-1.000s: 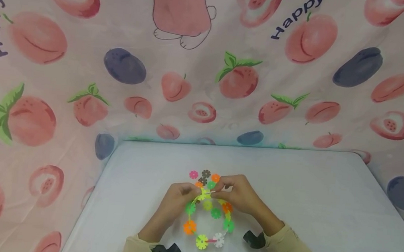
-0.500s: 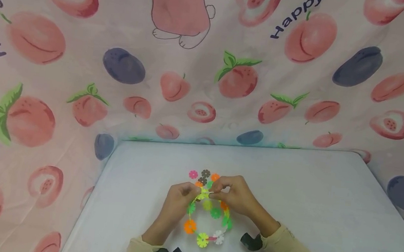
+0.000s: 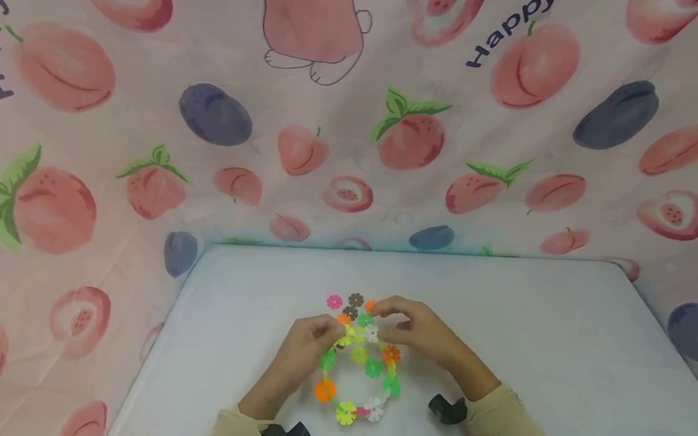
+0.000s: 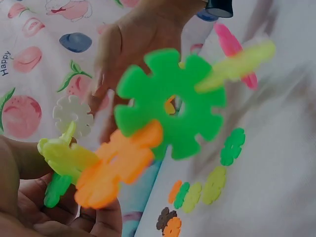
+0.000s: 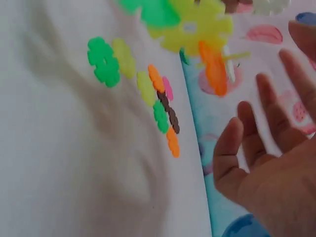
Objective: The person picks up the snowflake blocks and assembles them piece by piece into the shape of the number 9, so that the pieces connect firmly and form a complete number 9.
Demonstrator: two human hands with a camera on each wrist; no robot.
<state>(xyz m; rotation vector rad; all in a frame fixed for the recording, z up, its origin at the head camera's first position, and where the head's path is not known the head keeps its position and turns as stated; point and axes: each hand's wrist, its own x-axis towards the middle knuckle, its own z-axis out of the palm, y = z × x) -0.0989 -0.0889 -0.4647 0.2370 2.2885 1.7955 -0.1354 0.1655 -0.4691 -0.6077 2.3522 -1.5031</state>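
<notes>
A ring of linked notched plastic discs in yellow, green, orange, pink and white hangs above the table. My left hand pinches a yellow disc at the ring's upper left between thumb and fingers. Beside it in the head view a white disc stands at the end of the chain. My right hand is just right of that white disc; in the right wrist view the hand has its fingers spread, with nothing held between them.
Loose discs lie on the white table behind and below the ring, among them a pink disc, a brown disc and a green disc. A fruit-print cloth rises behind the table.
My right hand has let go of the white disc and moved slightly right, its fingers spreading. My left hand keeps its pinch on the chain, and the ring has shifted a little.
</notes>
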